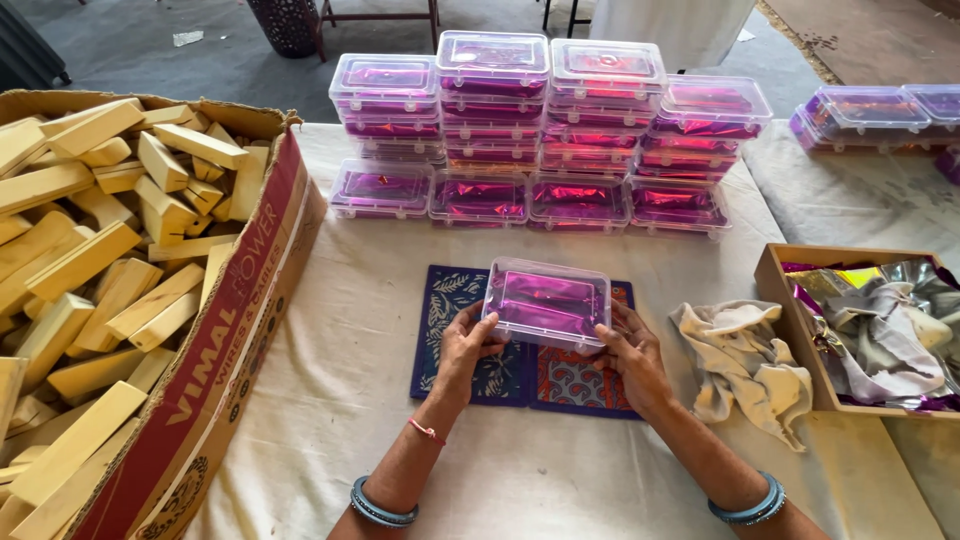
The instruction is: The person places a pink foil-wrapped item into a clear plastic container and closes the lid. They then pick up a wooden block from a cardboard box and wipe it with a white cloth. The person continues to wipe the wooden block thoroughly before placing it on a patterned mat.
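At the centre of the tabletop (330, 400), between our two hands: one clear plastic box (546, 304) with a snapped-on lid and shiny magenta foil inside. The fingers (483, 333) of our left hand (466, 345) are clasped on its near left corner; those of our right hand (630, 352) grip its near right corner. We hold the box slightly tilted, just above a patterned mat (450, 330).

Item, under the box: the mat, dark blue with leaf prints on its left half and red-orange swirls on its right, lying flat on the pale cloth that covers the tabletop.

Item, just right of our right hand: a crumpled cream rag (745, 360), touching the side of a shallow wooden tray (790, 320) filled with loose silver and purple foil sheets (880, 320).

Item, beyond the mat: stacks of filled boxes (550, 130) of the same kind, a single low row in front and taller piles behind, standing across the far side of the tabletop.

Item, far right: a few more such boxes (870, 110) on a neighbouring surface.

Item, at left: a large cardboard carton (235, 330), open-topped, heaped with pale wooden blocks (100, 260); its red printed side leans close to our left forearm.
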